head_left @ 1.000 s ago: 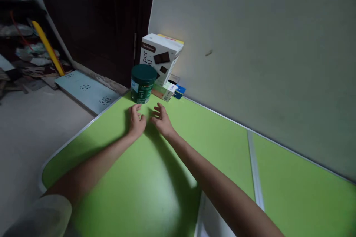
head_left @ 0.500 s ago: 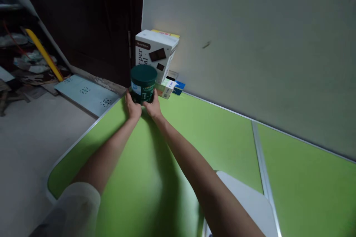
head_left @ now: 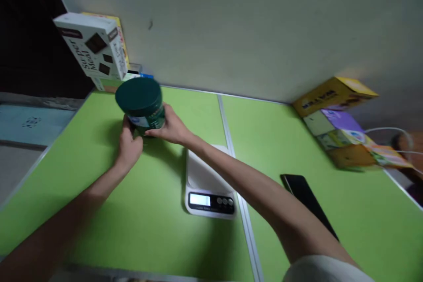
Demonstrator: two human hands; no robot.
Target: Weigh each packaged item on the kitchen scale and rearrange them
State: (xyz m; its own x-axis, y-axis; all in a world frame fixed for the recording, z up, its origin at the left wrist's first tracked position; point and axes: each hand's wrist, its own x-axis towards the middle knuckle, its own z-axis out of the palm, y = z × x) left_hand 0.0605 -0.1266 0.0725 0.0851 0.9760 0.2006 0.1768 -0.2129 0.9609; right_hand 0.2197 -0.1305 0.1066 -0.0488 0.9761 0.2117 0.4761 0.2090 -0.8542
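Note:
A dark green round tub (head_left: 140, 97) with a wide lid is held between both hands over the left part of the green table (head_left: 158, 229). My left hand (head_left: 128, 145) grips its lower left side, and my right hand (head_left: 170, 125) is wrapped round its lower right side. A white kitchen scale (head_left: 205, 176) with a lit display lies right of the tub, partly covered by my right forearm. The underside of the tub is hidden.
A white box (head_left: 89, 48) and a yellow box stand behind the tub at the wall. On the right are a black phone (head_left: 307, 198), a pile of boxes with a yellow one (head_left: 330, 94) on top, and white cables.
The tub has come away from the boxes in the corner, toward the scale, in both hands. The view has turned right, bringing the scale, phone and right-hand boxes into sight.

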